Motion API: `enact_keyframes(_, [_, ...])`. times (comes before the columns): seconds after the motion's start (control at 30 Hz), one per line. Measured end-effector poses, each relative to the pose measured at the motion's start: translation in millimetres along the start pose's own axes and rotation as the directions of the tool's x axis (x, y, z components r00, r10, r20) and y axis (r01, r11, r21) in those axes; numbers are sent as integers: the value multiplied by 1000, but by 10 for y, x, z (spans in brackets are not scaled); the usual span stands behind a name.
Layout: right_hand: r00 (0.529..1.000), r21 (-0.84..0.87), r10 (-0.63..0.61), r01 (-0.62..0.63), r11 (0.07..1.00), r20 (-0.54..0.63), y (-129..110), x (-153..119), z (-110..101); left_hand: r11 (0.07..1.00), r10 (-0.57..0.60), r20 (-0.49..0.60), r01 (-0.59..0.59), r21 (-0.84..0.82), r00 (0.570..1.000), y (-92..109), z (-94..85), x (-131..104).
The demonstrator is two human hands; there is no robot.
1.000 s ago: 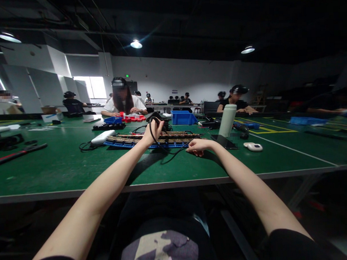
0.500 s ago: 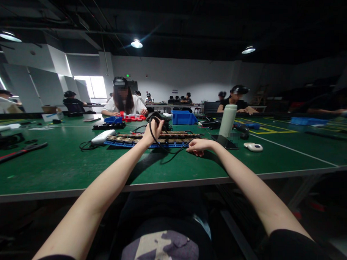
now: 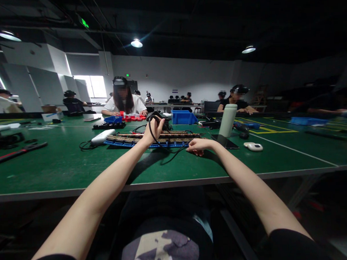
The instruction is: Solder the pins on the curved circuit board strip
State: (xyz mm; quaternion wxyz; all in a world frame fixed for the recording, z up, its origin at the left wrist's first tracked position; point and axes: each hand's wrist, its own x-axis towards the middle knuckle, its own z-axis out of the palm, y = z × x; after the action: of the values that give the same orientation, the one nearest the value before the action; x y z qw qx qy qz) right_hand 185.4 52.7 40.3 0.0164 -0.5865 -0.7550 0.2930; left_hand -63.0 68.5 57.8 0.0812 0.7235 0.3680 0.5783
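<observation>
My left hand [image 3: 154, 130] is closed on a loop of black cable [image 3: 153, 136], raised over the middle of the long blue rack [image 3: 125, 143] that carries brown and gold strips. From there the cable hangs down and curves across the rack's front edge toward my right hand [image 3: 199, 145]. That hand rests low at the rack's right end, fingers curled and pinched on the cable near its lower part. A white device [image 3: 103, 137] with a dark cord lies at the rack's left end.
On the green table [image 3: 78, 167], a pale green bottle [image 3: 228, 121], a dark tablet [image 3: 225, 142] and a white case [image 3: 253, 146] stand or lie to the right. Behind is a blue bin [image 3: 183, 117]. A person [image 3: 137, 104] sits opposite, handling red parts [image 3: 133, 117].
</observation>
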Motion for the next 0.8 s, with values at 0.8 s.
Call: enact_keyframes(0.8, [1000, -7, 8, -8, 1000, 1, -47, -49, 4, 999, -20, 74, 16, 52, 997, -6, -9, -7])
